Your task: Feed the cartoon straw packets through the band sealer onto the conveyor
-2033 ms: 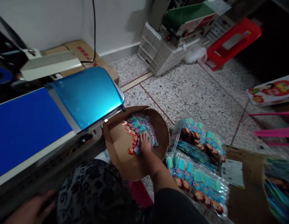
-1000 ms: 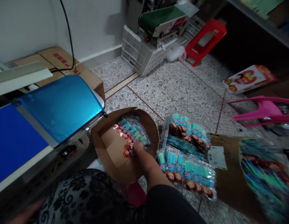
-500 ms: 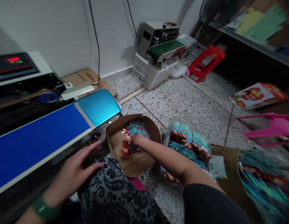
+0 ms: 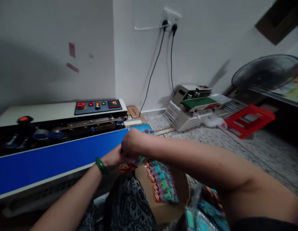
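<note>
Far left, a long sealer (image 4: 55,128) runs along the wall, its blue belt (image 4: 50,163) across the front. On top sits a control panel (image 4: 98,106) with a red button and a lit red display. A black knob with a red cap (image 4: 24,120) stands at the sealer's left end.

In front of the belt, the left hand (image 4: 112,158) comes up from the near left, a green bangle (image 4: 100,166) on its wrist. Its fingers are curled, closed on a small packet (image 4: 126,166) with a red cartoon face, though the right hand covers most of the grip. The right hand (image 4: 131,144) reaches across from the right and sits on top of the left, touching it, knuckles up and fingers bunched down onto the same packet. Whether it pinches or only presses, I cannot tell. The packet hangs just below the two hands, above the patterned lap (image 4: 129,205).

Just right of the lap, a brown box (image 4: 180,189) holds a pile of like packets (image 4: 162,183), red and teal. A clear bag (image 4: 204,215) of more lies at the near edge, partly hidden under the right forearm.

Further right on the speckled floor, a second sealer with a green belt (image 4: 197,102) rests on a white crate (image 4: 181,118). A red stool (image 4: 250,120) lies beside it, and a fan (image 4: 266,72) stands far right. Two cables (image 4: 163,61) drop from a wall socket.
</note>
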Demonstrator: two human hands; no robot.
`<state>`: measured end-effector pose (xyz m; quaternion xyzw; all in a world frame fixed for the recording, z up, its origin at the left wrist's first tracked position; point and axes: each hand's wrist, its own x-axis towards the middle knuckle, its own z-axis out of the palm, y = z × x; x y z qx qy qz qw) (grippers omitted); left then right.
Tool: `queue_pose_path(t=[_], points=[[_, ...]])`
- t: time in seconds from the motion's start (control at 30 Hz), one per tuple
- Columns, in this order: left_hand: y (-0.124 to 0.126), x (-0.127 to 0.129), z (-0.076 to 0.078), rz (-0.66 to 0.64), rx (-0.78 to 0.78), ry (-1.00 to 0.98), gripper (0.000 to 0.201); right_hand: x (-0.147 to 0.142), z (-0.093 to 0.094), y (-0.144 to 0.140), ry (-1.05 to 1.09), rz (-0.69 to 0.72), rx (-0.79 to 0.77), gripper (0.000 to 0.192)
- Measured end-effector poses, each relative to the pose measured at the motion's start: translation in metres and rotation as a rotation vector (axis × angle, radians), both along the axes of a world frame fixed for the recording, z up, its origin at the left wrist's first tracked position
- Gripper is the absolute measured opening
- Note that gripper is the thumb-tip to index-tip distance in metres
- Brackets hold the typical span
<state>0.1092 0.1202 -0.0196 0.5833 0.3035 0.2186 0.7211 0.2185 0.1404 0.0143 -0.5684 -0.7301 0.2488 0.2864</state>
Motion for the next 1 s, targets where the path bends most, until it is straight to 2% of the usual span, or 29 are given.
queue_pose_path(t=[0.1,0.17,0.2,0.3,0.37,0.43,0.47,0.57,0.63,0.7,0.77,0.83,0.9,1.0], points=[[0.005,-0.014,0.005,0.282,0.105,-0.058,0.044,-0.021,0.037,-0.005,-0.580,0.363,0.233,0.035],[0.009,-0.026,0.009,0.401,0.144,-0.078,0.037,-0.028,0.058,-0.014,-0.741,0.413,0.468,0.010],[0.011,-0.032,0.010,0.437,0.151,-0.082,0.033,-0.029,0.066,-0.018,-0.743,0.410,0.558,0.011],[0.015,-0.049,0.012,0.516,0.130,-0.136,0.031,-0.027,0.073,-0.025,-0.555,0.279,0.669,0.050],[0.015,-0.056,0.013,0.575,0.052,-0.259,0.036,-0.026,0.063,-0.024,-0.326,0.071,0.617,0.066],[0.013,-0.060,0.015,0.642,-0.037,-0.392,0.039,-0.029,0.042,-0.021,-0.002,-0.111,0.456,0.078],[0.012,-0.061,0.016,0.674,-0.073,-0.432,0.040,-0.032,0.030,-0.020,0.178,-0.144,0.341,0.081],[0.007,-0.066,0.021,0.724,-0.134,-0.453,0.038,-0.047,0.000,-0.021,0.647,-0.074,0.036,0.068],[0.004,-0.072,0.024,0.669,-0.165,-0.477,0.036,-0.054,-0.011,-0.022,0.837,-0.028,-0.039,0.054],[0.003,-0.080,0.025,0.569,-0.185,-0.508,0.037,-0.055,-0.015,-0.023,0.907,-0.016,-0.056,0.043],[0.003,-0.086,0.024,0.526,-0.172,-0.475,0.041,-0.051,-0.017,-0.022,0.875,-0.013,-0.086,0.033],[0.004,-0.088,0.022,0.561,-0.124,-0.355,0.041,-0.047,-0.019,-0.020,0.824,-0.005,-0.123,0.028],[0.006,-0.088,0.018,0.623,-0.073,-0.270,0.038,-0.047,-0.022,-0.019,0.857,-0.008,-0.154,0.033],[0.008,-0.085,0.013,0.700,-0.050,-0.297,0.033,-0.051,-0.030,-0.019,1.020,-0.044,-0.177,0.039]])
